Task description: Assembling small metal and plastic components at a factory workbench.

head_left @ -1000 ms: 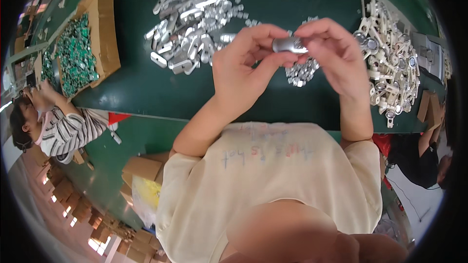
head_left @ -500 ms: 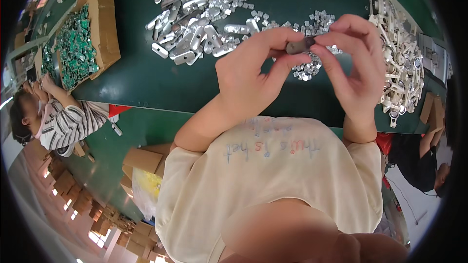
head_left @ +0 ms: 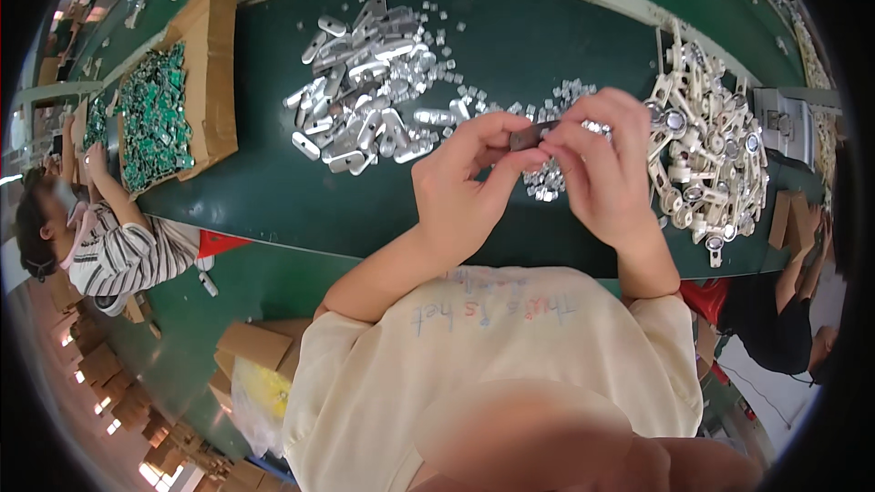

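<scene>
Clear lane: bare green surface point(head_left: 301, 200) along the near edge, from below the cardboard box point(head_left: 211, 73) across to under the left hand point(head_left: 465, 196). Far side blocked by the heap of silver metal plates point(head_left: 369, 105), with small silver bits point(head_left: 556, 105) scattered right behind both hands. Right hand point(head_left: 606, 173) sits just beside the pile of white brackets point(head_left: 706, 155); little room there. Open strip behind the heap, up to the surface's far rim.

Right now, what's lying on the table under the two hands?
Below the left hand and right hand, which pinch a small dark part, a heap of small silver pieces shows on the green table. The hands cover much of the heap.
</scene>
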The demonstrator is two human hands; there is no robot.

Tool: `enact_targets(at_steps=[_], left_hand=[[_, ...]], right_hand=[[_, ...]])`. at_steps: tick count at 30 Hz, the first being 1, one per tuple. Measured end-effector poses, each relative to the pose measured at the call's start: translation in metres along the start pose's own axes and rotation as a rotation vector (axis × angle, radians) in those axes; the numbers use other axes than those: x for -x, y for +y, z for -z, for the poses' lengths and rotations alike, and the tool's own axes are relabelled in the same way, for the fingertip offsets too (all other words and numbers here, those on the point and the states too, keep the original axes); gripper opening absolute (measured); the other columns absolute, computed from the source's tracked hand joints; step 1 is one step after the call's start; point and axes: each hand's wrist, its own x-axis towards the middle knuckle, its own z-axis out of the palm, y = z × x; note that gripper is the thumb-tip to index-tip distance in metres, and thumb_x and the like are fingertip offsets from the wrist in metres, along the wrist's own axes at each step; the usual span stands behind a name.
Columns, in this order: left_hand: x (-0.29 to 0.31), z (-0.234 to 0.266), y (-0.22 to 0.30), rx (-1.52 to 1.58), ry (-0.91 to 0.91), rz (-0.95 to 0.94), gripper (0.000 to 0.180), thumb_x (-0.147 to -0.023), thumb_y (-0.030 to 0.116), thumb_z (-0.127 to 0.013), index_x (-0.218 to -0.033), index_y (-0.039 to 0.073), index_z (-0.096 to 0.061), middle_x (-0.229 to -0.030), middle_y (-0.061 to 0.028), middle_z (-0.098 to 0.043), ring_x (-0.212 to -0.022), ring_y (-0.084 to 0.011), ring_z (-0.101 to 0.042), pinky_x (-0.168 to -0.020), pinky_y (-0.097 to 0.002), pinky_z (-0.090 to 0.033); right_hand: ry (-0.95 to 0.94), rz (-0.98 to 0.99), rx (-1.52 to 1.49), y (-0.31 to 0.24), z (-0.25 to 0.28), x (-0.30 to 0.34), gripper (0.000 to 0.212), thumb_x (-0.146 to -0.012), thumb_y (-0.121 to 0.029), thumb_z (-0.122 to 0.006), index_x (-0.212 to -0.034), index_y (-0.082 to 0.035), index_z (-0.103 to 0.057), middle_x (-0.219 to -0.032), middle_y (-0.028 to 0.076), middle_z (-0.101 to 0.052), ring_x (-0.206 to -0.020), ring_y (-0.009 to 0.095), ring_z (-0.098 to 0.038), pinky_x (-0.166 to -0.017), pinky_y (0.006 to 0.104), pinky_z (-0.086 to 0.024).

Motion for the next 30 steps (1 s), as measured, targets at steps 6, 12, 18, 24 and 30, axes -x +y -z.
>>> enact_targets(at_steps=[6,12,18,24,30], left_hand=[[-0.003,0.001,-0.003,0.093,0.032,0.027,0.023,-0.08,-0.009,-0.057,-0.103,-0.006,-0.055,-0.083,-0.0116,-0.065,-0.074,-0.0135,-0.065,-0.067,-0.0237,-0.053],[-0.012,0.007,-0.006,0.038,0.008,-0.073,0.024,-0.077,-0.008,-0.063,-0.1,-0.004,-0.056,-0.08,-0.01,-0.065,-0.068,-0.0128,-0.064,-0.06,-0.0215,-0.052],[-0.01,0.009,-0.006,0.0,-0.001,-0.045,0.026,-0.077,-0.009,-0.063,-0.101,-0.005,-0.055,-0.082,-0.0119,-0.064,-0.071,-0.0145,-0.064,-0.065,-0.0239,-0.054],[0.0,0.007,-0.006,-0.052,-0.075,-0.165,0.027,-0.078,-0.011,-0.061,-0.104,-0.007,-0.053,-0.085,-0.0142,-0.063,-0.074,-0.0169,-0.064,-0.068,-0.0257,-0.055],[-0.003,0.009,-0.01,-0.075,-0.084,-0.185,0.027,-0.078,-0.01,-0.062,-0.103,-0.007,-0.053,-0.085,-0.014,-0.064,-0.073,-0.0169,-0.065,-0.066,-0.025,-0.054]], right_hand=[[0.09,0.059,-0.117,0.009,-0.012,0.003,0.037,-0.059,0.004,-0.068,-0.095,-0.001,-0.059,-0.09,0.012,-0.052,-0.08,0.03,-0.052,-0.069,0.0373,-0.044],[0.163,-0.372,-0.593,0.008,0.012,-0.005,0.016,-0.078,0.01,-0.056,-0.092,0.003,-0.062,-0.09,0.014,-0.057,-0.072,0.016,-0.057,-0.063,0.0245,-0.048],[-0.06,-0.376,-0.433,-0.001,0.013,-0.007,0.017,-0.076,0.009,-0.059,-0.089,-0.001,-0.065,-0.09,0.009,-0.056,-0.069,0.013,-0.054,-0.056,0.0216,-0.042],[-0.023,-0.352,-0.469,-0.001,-0.002,-0.001,0.012,-0.076,0.006,-0.062,-0.086,0.0,-0.061,-0.085,0.006,-0.056,-0.071,0.012,-0.053,-0.062,0.0204,-0.041],[-0.123,-0.709,-1.224,0.013,-0.004,0.006,0.022,-0.084,0.0,-0.059,-0.105,0.002,-0.053,-0.092,0.006,-0.056,-0.081,0.008,-0.052,-0.067,0.021,-0.043]])
